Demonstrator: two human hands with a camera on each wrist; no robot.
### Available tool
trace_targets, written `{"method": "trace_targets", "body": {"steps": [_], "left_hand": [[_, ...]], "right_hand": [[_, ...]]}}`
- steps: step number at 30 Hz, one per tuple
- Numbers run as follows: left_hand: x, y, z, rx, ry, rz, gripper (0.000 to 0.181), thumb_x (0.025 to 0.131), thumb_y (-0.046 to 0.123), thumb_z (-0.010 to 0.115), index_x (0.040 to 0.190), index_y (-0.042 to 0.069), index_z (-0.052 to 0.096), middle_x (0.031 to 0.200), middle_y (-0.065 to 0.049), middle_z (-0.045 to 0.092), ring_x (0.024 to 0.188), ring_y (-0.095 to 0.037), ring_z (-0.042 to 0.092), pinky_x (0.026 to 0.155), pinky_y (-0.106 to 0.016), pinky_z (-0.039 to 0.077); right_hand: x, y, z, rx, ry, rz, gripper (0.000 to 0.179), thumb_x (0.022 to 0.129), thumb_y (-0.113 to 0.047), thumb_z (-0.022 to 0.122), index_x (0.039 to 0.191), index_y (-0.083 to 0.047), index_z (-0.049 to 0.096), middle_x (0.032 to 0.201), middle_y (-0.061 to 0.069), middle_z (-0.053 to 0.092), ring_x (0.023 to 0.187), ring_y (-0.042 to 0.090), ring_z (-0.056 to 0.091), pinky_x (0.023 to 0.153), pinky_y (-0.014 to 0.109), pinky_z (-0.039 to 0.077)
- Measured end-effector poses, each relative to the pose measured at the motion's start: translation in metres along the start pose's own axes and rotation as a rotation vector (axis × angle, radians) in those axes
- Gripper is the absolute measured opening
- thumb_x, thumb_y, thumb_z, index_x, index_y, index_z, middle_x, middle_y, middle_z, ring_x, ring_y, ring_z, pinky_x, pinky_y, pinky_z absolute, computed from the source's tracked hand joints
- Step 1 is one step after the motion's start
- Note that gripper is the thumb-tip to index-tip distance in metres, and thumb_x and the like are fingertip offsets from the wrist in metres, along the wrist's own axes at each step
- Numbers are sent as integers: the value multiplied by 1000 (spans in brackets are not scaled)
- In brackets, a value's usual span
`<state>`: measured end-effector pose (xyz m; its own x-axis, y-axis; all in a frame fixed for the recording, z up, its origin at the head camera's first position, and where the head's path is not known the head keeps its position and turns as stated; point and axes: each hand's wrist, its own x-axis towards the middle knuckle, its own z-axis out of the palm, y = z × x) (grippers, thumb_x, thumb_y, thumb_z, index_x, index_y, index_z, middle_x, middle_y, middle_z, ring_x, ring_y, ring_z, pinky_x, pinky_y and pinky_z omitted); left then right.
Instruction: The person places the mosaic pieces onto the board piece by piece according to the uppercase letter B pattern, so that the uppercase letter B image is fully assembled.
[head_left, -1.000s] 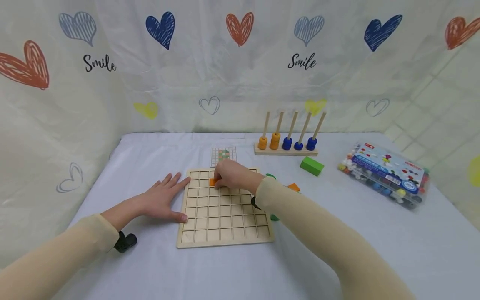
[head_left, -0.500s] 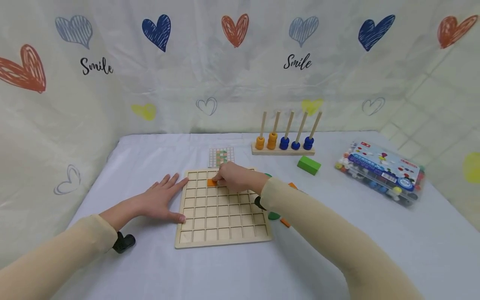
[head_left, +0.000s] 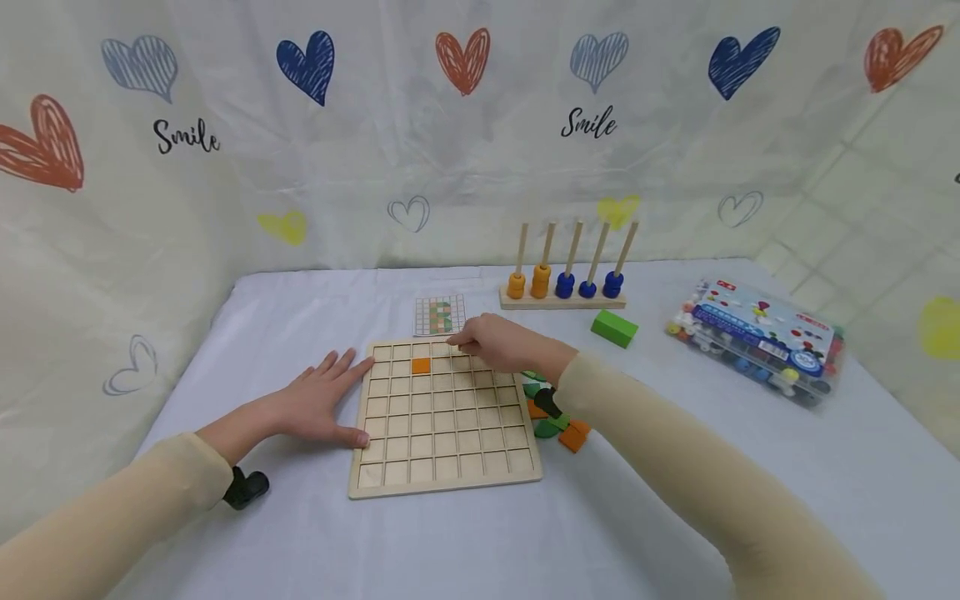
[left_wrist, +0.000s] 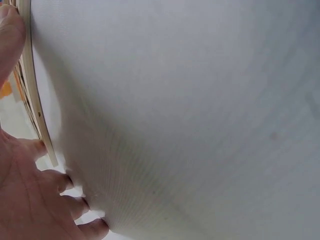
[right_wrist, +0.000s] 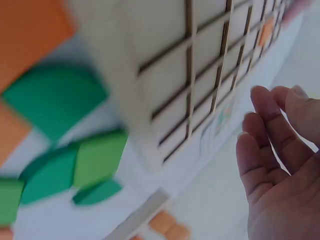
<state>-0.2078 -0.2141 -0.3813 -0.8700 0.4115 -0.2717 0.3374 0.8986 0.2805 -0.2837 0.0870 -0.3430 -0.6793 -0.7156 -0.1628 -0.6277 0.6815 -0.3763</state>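
Observation:
A wooden grid board (head_left: 450, 425) lies on the white cloth, with one orange square tile (head_left: 421, 366) in a cell near its far left. Spread flat, my left hand (head_left: 315, 406) rests at the board's left side, thumb and index finger touching the edge. My right hand (head_left: 498, 342) is over the board's far right part, fingers loosely bent; in the right wrist view the palm and fingers (right_wrist: 270, 135) hold nothing. Just behind the board is a printed pattern card (head_left: 439, 316). Green and orange tiles (head_left: 574, 435) lie right of the board, partly covered by my right arm.
At the back stands a peg abacus (head_left: 562, 302) with orange and blue beads. A green block (head_left: 614, 328) lies in front of it. To the far right is a clear plastic box (head_left: 761, 337) of colourful pieces. A heart-printed cloth (head_left: 480, 167) hangs behind the table.
My right hand has let go of the orange square tile, which stays in its cell, and has moved right and slightly away. My left hand keeps its place on the board.

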Motion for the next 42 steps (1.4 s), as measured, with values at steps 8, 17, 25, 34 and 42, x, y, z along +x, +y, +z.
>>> {"method": "trace_targets", "body": {"steps": [8,17,25,34,42], "left_hand": [[-2,2,-3,-12,-26,0,124,74,65,81,163,4,18,167,-33,9,153,-59,6,116,-77,15],[-1,-1,-1,-8,-28,3,125,74,65,82,163,4,18,167,-33,8,152,-59,6,116,-78,15],[-1,-1,0,-9,-20,6,125,74,64,82,163,5,19,167,-34,9,152,-59,7,115,-78,15],[-1,-2,1,-9,-16,14,125,74,65,82,163,5,18,167,-33,9,153,-59,6,115,-78,15],[0,-3,1,-12,-24,-4,126,74,66,81,164,6,16,168,-32,7,153,-57,4,117,-77,13]], "right_hand": [[-42,46,-19,89,50,130,35,107,-9,52,140,-3,62,135,15,67,122,30,66,101,43,55],[-70,70,-9,107,60,177,28,102,-13,63,127,-2,71,123,14,74,113,28,69,97,42,57],[-68,67,4,62,43,229,26,98,-22,71,116,-3,73,109,9,75,97,20,67,92,39,57],[-61,65,10,2,44,278,30,93,-26,78,111,-3,71,103,9,72,92,20,63,90,39,56],[-64,69,7,11,21,255,23,95,-15,74,114,-4,70,102,8,68,91,21,58,87,39,53]]}}
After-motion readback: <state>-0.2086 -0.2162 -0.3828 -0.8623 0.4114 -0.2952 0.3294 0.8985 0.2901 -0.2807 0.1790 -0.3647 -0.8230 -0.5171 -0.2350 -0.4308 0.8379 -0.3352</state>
